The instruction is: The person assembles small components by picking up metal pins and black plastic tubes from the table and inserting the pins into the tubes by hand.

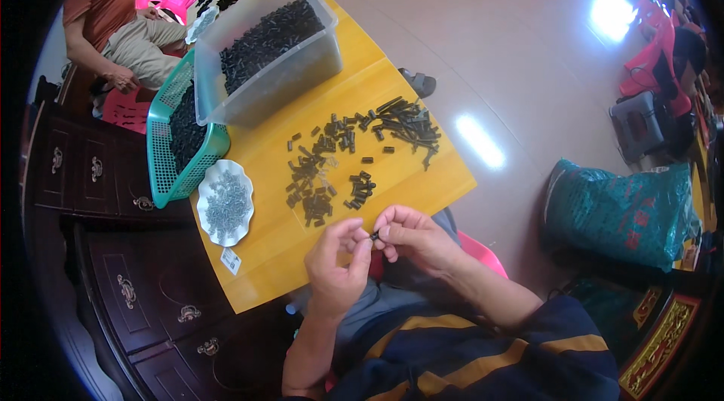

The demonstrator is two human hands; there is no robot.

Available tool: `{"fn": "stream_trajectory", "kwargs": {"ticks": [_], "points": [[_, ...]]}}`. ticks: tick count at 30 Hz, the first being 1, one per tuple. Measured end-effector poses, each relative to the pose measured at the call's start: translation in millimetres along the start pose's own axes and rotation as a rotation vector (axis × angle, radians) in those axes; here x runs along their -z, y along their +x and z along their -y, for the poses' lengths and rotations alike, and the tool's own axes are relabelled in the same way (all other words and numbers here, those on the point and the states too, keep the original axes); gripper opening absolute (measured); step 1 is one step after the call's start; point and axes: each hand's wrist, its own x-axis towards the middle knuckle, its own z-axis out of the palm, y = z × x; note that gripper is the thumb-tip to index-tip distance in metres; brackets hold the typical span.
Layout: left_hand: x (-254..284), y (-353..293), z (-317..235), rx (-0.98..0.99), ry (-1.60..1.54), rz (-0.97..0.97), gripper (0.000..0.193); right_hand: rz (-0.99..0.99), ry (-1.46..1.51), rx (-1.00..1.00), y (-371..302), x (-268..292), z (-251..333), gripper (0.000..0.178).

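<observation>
Small black piece (374,236) in the head view: it sits between the fingertips of the two hands, in front of the wearer's body and just off the near edge of the yellow worktop (268,276). The right hand (420,238) pinches it between thumb and forefinger, its other fingers curled beneath. The left hand (339,269) has its thumb and bent fingers right beside the piece; whether they grip it too, I cannot tell.

On the worktop beyond the hands lie scattered short black pieces (305,182), with a small separate cluster (360,188) nearer the hands and a heap of longer black sticks (411,128) toward the right corner. To the left stands a white scalloped plate (204,208) of small silvery parts (228,203), with a white card (231,260) near it. Behind the plate, a green basket (161,181) holds dark parts, and beside it a translucent bin (290,88) contains many short black pieces.

A person (99,5) in a brownish top sits beyond the basket. A teal sack (626,212) stands on the floor at right; dark wooden drawers (105,193) fill the left side.
</observation>
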Motion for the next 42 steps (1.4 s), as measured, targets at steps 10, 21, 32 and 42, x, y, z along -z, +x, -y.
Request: {"fn": "stream_trajectory", "kwargs": {"ticks": [10, 21, 32, 42], "points": [[26, 2, -1, 0.283, -0.255, 0.323, 0.033, 0.135, -0.051, -0.129, -1, 4, -2, 0.01], [36, 14, 26, 0.249, 0.066, 0.08, 0.017, 0.109, 0.131, -0.188, -1, 6, 4, 0.012], [31, 46, 48, -0.036, 0.582, -0.003, 0.015, 0.027, 0.102, -0.123, 1, 6, 0, 0.016], [33, 28, 56, -0.014, 0.565, 0.008, 0.013, -0.016, 0.117, -0.092, 2, 6, 2, 0.016]]}}
